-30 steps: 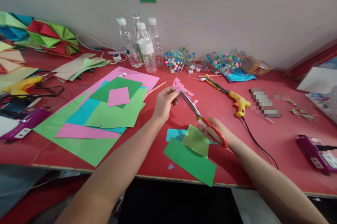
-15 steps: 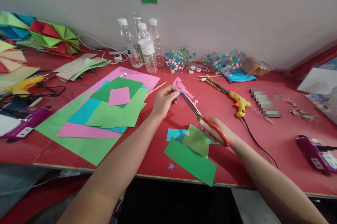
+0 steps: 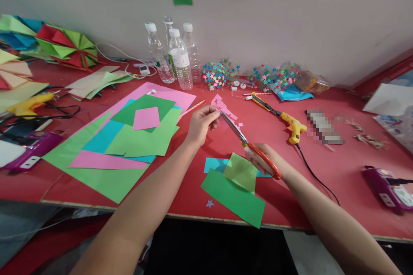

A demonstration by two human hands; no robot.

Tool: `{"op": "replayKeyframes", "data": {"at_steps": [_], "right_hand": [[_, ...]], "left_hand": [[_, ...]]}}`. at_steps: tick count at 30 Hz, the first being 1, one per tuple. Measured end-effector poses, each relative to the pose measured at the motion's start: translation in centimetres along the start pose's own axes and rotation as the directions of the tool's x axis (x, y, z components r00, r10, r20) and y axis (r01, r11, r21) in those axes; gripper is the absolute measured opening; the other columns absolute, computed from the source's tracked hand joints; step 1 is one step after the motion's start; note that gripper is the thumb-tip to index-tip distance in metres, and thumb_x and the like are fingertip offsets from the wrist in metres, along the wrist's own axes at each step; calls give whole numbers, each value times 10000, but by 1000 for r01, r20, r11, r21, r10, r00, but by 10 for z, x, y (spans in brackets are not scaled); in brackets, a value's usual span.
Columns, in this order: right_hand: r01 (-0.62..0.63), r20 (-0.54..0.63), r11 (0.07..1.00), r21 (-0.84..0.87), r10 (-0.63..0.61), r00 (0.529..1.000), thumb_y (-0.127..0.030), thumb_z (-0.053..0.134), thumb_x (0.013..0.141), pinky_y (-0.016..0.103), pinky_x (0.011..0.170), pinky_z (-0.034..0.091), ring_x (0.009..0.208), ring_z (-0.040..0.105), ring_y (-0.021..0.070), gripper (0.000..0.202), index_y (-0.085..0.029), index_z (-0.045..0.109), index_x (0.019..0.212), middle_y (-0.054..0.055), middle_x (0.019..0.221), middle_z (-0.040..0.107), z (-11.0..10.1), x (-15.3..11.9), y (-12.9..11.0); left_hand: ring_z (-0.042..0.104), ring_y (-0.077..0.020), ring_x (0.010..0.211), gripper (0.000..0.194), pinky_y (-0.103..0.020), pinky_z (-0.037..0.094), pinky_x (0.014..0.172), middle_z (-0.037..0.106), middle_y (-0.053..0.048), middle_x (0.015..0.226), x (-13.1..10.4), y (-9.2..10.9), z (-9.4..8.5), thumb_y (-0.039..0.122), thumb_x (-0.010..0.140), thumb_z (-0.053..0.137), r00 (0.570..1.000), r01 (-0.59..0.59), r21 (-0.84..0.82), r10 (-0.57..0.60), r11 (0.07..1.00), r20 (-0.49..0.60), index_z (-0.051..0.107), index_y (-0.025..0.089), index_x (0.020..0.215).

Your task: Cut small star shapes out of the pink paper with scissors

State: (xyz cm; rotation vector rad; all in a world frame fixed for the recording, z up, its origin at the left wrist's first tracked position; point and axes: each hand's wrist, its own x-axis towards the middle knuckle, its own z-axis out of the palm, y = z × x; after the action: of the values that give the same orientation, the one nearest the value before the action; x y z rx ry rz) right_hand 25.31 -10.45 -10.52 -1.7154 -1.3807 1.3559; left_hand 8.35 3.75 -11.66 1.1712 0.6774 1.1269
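Observation:
My right hand (image 3: 260,157) is closed round the red handles of the scissors (image 3: 238,132), whose blades point up and left. The blade tips are at the fingertips of my left hand (image 3: 204,122), which is closed in a pinch; whatever it holds is too small to make out. Just beyond the blades lie pink paper scraps (image 3: 220,102) and small pink stars (image 3: 240,125). Nearer the table edge are a dark green strip (image 3: 234,197), an olive-green piece (image 3: 241,171) and a blue piece (image 3: 213,165).
Layered coloured sheets (image 3: 145,141) lie on the left. Plastic bottles (image 3: 181,62) and star clusters (image 3: 215,75) stand along the wall. To the right are a yellow glue gun (image 3: 293,127), its black cable and a purple power strip (image 3: 385,189). A lilac star (image 3: 210,204) lies near the front edge.

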Motion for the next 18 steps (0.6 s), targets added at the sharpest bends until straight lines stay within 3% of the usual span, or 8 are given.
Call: {"op": "replayKeyframes", "data": {"at_steps": [5, 13, 18], "right_hand": [[3, 0, 1000, 0, -3, 1000, -697, 488, 802, 209, 353, 242, 301, 307, 68, 518, -207, 447, 641, -74, 322, 373, 2, 1, 1], [34, 39, 997, -69, -31, 999, -711, 461, 819, 213, 377, 292, 309, 333, 72, 536, -202, 464, 650, -65, 332, 401, -2, 0, 0], [22, 26, 998, -60, -21, 999, -710, 460, 825, 217, 364, 292, 304, 336, 76, 538, -207, 452, 635, -64, 330, 387, -1, 0, -2]], "left_hand": [[465, -54, 409, 166, -177, 327, 394, 558, 42, 512, -1, 0, 3, 312, 667, 670, 1000, 16, -41, -17, 999, -21, 580, 174, 650], [456, -54, 432, 160, -175, 346, 424, 522, 49, 496, -1, -2, -2, 290, 711, 654, 997, -72, 112, 68, 991, 32, 577, 176, 629], [457, -56, 436, 148, -174, 347, 424, 521, 51, 495, 0, -3, -3, 286, 711, 648, 998, -65, 118, 62, 991, 28, 581, 177, 636]]}}
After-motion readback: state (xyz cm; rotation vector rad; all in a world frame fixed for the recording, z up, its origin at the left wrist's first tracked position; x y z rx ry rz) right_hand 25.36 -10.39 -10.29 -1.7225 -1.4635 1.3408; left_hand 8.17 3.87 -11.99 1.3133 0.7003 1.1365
